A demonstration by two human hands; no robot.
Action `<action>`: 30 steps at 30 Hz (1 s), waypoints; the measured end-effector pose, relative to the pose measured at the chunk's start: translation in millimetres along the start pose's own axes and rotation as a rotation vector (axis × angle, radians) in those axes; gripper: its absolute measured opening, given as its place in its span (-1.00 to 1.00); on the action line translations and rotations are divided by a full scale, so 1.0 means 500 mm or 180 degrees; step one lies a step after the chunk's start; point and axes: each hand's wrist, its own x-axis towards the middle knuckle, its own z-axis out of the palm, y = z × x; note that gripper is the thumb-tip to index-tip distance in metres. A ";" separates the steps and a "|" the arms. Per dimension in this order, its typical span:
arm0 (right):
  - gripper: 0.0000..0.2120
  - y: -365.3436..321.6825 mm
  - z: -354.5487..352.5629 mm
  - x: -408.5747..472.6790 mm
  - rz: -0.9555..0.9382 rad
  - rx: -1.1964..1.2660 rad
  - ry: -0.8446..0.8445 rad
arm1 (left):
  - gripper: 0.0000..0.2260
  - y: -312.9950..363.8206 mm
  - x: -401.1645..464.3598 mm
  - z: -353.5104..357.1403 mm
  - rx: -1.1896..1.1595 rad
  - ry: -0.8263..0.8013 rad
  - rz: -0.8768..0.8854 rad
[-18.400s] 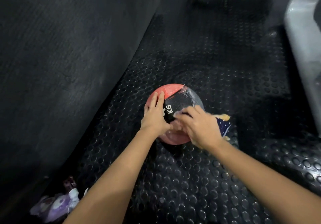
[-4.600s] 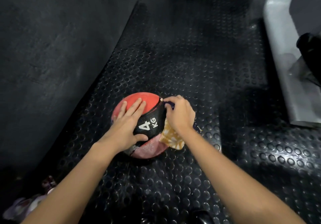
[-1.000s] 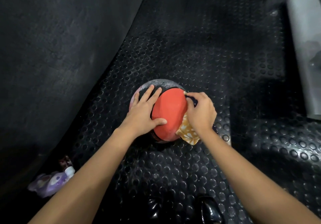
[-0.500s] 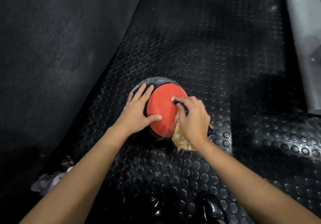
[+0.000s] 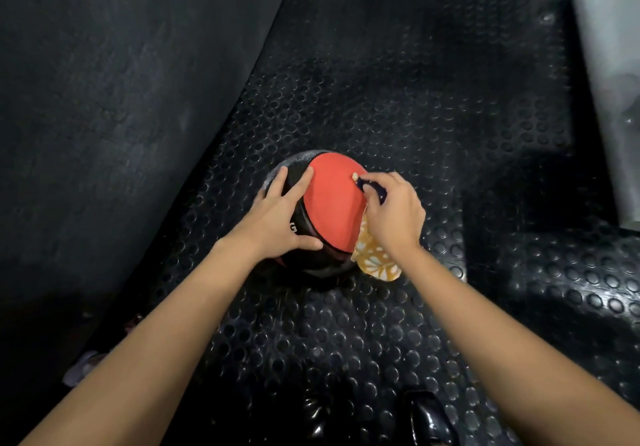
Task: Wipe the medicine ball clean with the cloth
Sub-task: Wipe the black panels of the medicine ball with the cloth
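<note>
On the studded black rubber floor (image 5: 398, 106), head view: medicine ball (image 5: 330, 203) sits mid-frame, red panel facing up, black panels around it on the left and near sides. A fragment of white lettering shows on the black panel just by the left hand's palm; not readable.

Left hand (image 5: 277, 218) lies flat on the ball's left side, fingers (image 5: 299, 186) straight and spread across the black panel, tips reaching the edge of the red one, thumb stretched along the near side. Pressing, not curled round anything.

Right hand (image 5: 391, 213) is on the ball's right side, fingers curled and gripping the cloth (image 5: 375, 262). A dark blue part of the cloth is bunched under the fingertips and touches the upper right edge of the red panel. The rest, yellow-orange with a white floral print, hangs below the palm between the ball and the wrist, its lower end down by the floor; actual contact with the floor I can't tell.

Both forearms bare, coming in from the bottom corners.

Left of the ball, a smooth dark surface (image 5: 104, 116) borders the studded floor. Top right, a pale grey object (image 5: 613, 82), blurred. Bottom edge: a glossy black object (image 5: 427, 418), partly cut off. Lower left, a small pale purple item (image 5: 81, 369), mostly hidden by the left forearm.
</note>
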 end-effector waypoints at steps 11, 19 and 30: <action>-0.80 -0.021 -0.002 0.004 -0.0317 -0.0046 -0.0056 | 0.04 0.014 0.043 0.010 0.0226 0.0240 0.0162; -0.79 0.003 0.014 0.019 0.0678 0.0285 0.0142 | 0.01 0.020 0.041 -0.014 -0.0058 0.0181 0.0022; -0.81 -0.025 0.025 -0.060 0.0093 0.0302 0.0293 | 0.00 0.016 0.028 0.008 -0.0109 0.0389 0.0084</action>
